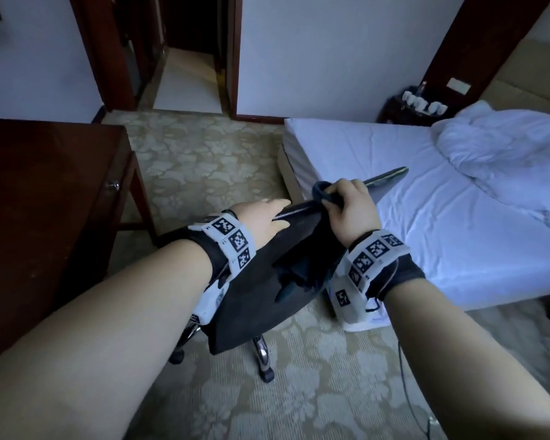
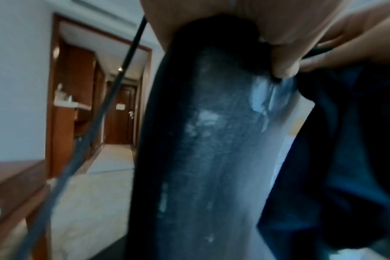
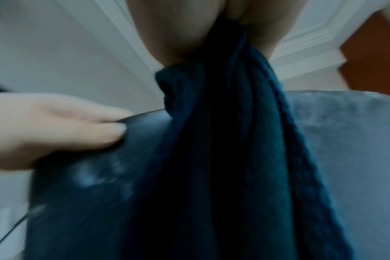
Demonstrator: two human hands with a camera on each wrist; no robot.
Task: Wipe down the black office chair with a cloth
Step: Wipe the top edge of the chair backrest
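The black office chair (image 1: 251,300) stands between my arms, its backrest top edge running from my left hand to the bed. My left hand (image 1: 264,217) grips that top edge, thumb on the near face, fingers over the far side. In the left wrist view the scuffed backrest (image 2: 211,158) fills the middle. My right hand (image 1: 350,208) holds a dark blue cloth (image 1: 326,193) bunched at the top edge; the cloth (image 3: 223,158) hangs down the backrest (image 3: 345,140) in the right wrist view. The seat is mostly hidden.
A dark wooden desk (image 1: 45,201) stands at my left. A bed with white sheets (image 1: 410,201) is close on the right, nearly touching the chair's back. Patterned carpet (image 1: 204,160) leads to an open doorway (image 1: 188,74). The chair's chrome base (image 1: 262,354) and castors sit below.
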